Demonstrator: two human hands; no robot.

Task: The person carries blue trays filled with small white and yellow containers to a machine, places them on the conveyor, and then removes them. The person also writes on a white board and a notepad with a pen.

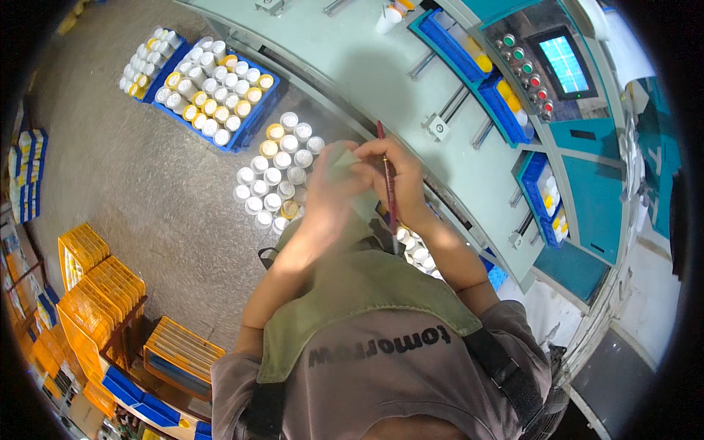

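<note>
My right hand [403,176] is closed with a slim dark red pen [389,176] held between its fingers, the pen standing roughly upright in the view. Close against it is my left hand [324,202], blurred by motion, its fingers curled in toward the right fingertips. A pale greenish piece [342,163] shows between the two hands, too smeared to name. Both hands are in front of the green apron [367,286] I wear. Beyond them on the floor is a group of white and yellow round-topped containers [272,176].
Blue crates [242,136] full of similar containers stand at the far left. Yellow baskets [95,301] are stacked at the lower left. Along the right runs a pale machine bench [381,81] with blue bins [506,110], coloured buttons and a lit screen [565,64].
</note>
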